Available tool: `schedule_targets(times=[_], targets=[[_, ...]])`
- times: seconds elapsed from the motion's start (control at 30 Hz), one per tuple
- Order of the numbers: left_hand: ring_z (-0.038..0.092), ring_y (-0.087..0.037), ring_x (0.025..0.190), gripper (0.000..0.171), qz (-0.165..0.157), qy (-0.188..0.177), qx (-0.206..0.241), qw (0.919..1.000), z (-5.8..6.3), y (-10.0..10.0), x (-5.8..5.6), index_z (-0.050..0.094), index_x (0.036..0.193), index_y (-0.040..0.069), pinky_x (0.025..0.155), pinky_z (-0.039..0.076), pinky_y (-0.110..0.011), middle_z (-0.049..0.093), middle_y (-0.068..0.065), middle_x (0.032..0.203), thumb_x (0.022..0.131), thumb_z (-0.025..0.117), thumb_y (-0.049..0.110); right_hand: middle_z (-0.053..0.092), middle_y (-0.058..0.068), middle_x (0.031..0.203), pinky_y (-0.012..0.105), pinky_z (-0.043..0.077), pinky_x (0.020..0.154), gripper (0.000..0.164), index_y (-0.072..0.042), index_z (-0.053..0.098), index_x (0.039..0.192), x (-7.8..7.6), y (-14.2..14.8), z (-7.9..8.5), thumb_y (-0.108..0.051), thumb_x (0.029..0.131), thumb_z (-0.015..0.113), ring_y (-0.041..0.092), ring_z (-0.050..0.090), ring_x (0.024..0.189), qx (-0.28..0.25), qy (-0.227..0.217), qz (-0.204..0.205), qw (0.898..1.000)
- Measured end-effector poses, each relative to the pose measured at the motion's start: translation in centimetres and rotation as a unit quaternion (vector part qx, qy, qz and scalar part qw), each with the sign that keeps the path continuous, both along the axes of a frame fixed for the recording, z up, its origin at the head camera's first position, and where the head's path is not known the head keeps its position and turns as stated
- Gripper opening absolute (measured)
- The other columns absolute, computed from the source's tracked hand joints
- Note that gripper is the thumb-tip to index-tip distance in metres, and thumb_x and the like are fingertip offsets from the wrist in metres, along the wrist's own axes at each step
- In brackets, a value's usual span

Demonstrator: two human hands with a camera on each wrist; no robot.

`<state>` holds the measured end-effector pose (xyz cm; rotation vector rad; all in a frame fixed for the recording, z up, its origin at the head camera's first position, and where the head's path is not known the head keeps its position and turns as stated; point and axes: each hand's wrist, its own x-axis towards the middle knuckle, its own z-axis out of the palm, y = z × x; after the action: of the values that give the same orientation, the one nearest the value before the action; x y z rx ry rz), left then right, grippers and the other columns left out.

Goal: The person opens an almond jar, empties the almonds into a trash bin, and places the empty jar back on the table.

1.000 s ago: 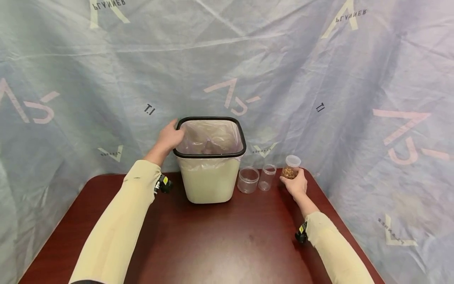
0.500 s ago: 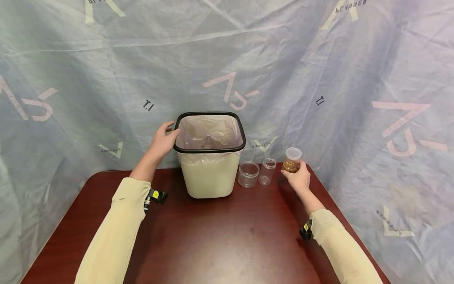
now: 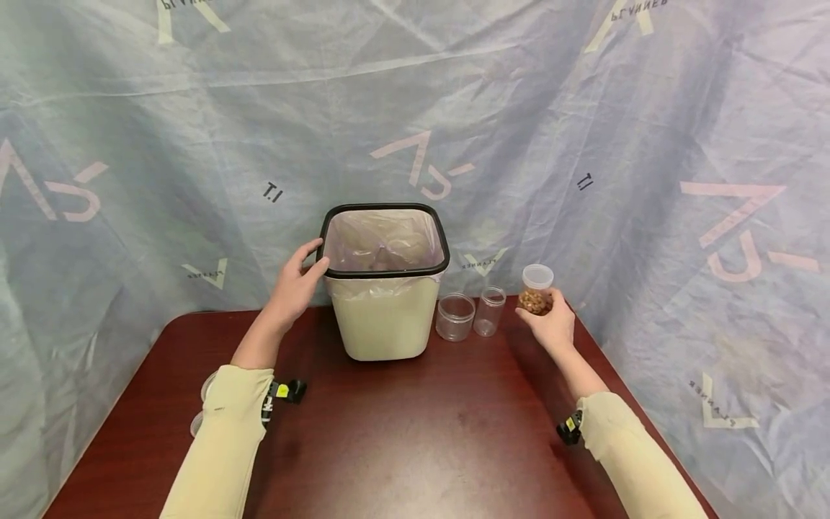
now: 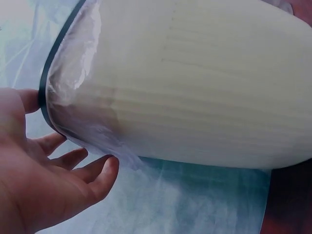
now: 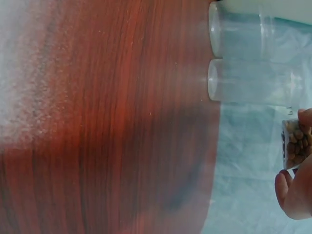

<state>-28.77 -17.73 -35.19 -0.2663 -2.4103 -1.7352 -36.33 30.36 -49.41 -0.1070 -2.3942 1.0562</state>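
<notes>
A cream trash bin [image 3: 385,321] with a black rim and a clear liner stands upright at the back of the table. My left hand [image 3: 293,292] is at the rim's left corner, its fingers loosely spread; in the left wrist view the thumb [image 4: 30,100] touches the rim. My right hand [image 3: 554,323] holds a clear jar [image 3: 537,290] with a translucent white lid, upright and part full of brown nuts or beans. In the right wrist view, the base of this nut-filled jar [image 5: 297,144] sits higher than the bases of the two jars beside it.
Two clear jars, a wide one [image 3: 455,317] and a tall narrow one [image 3: 489,313], stand right of the bin. Round clear rims [image 3: 197,424] show beside my left sleeve, partly hidden. A grey printed cloth [image 3: 389,108] hangs behind the dark red table [image 3: 415,447].
My left hand has eased off its hold over the bin rim and drawn left and towards me. The right hand has raised the nut-filled jar slightly. My head view has shifted a little.
</notes>
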Motion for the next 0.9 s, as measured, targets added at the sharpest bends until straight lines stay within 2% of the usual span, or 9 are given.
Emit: schedule_targets(times=[0.17,0.3,0.47,0.6,0.77,0.83,0.9], targets=[[0.037,-0.04,0.133,0.059,-0.005,0.006,0.03,0.9995,-0.4,0.2,1.3,0.022,0.155,0.009,0.105,0.03,-0.055,0.017,-0.013,0.158,0.103,0.047,0.023,0.062,0.015,0.114,0.047,0.046,0.087,0.062,-0.009,0.054,0.122,1.0,0.0,0.3,-0.026,0.072,0.087,0.032,0.059,0.104,0.0,0.018,0.017,1.0],[0.041,-0.038,0.129,0.062,-0.008,0.017,0.038,0.9991,-1.3,0.6,1.9,0.019,0.156,0.016,0.104,0.032,-0.052,0.021,-0.013,0.157,0.103,0.049,0.026,0.062,0.015,0.111,0.047,0.048,0.084,0.061,-0.008,0.054,0.12,1.7,0.0,0.6,-0.024,0.072,0.087,0.031,0.059,0.102,-0.007,0.038,0.029,0.999],[0.046,-0.036,0.124,0.065,-0.014,0.038,0.058,0.9975,-2.7,1.0,2.3,0.017,0.157,0.02,0.099,0.035,-0.048,0.027,-0.016,0.153,0.102,0.051,0.02,0.063,0.015,0.106,0.044,0.05,0.081,0.06,-0.007,0.055,0.118,2.7,-0.5,1.1,-0.022,0.07,0.088,0.028,0.061,0.099,-0.012,0.066,0.045,0.997],[0.046,-0.035,0.123,0.065,-0.013,0.031,0.064,0.9974,-3.5,0.9,2.8,0.017,0.157,0.02,0.099,0.035,-0.045,0.031,-0.017,0.15,0.101,0.051,0.016,0.063,0.014,0.105,0.042,0.051,0.077,0.06,-0.006,0.056,0.116,3.7,-1.3,1.6,-0.022,0.069,0.089,0.026,0.061,0.097,-0.019,0.077,0.056,0.995],[0.046,-0.038,0.125,0.064,-0.01,0.012,0.061,0.998,-4.8,0.7,3.5,0.019,0.155,0.008,0.102,0.035,-0.043,0.032,-0.021,0.149,0.101,0.052,0.012,0.063,0.009,0.102,0.023,0.049,0.071,0.058,-0.008,0.057,0.112,4.9,-2.5,2.3,-0.023,0.067,0.09,0.021,0.061,0.092,-0.022,0.089,0.062,0.994],[0.046,-0.039,0.124,0.062,-0.007,0.007,0.056,0.9984,-5.2,0.7,3.7,0.022,0.154,0.003,0.101,0.037,-0.039,0.032,-0.022,0.149,0.1,0.052,0.01,0.064,0.008,0.101,0.016,0.046,0.069,0.058,-0.008,0.058,0.112,5.3,-3.0,2.7,-0.022,0.066,0.091,0.02,0.062,0.09,-0.022,0.099,0.066,0.993],[0.048,-0.038,0.122,0.061,-0.006,0.002,0.045,0.9989,-5.5,0.6,3.9,0.023,0.153,0.003,0.097,0.039,-0.034,0.034,-0.021,0.148,0.101,0.052,0.011,0.064,0.008,0.1,0.014,0.045,0.069,0.059,-0.008,0.059,0.112,5.7,-3.5,3.0,-0.02,0.065,0.091,0.02,0.062,0.089,-0.026,0.107,0.073,0.991]])
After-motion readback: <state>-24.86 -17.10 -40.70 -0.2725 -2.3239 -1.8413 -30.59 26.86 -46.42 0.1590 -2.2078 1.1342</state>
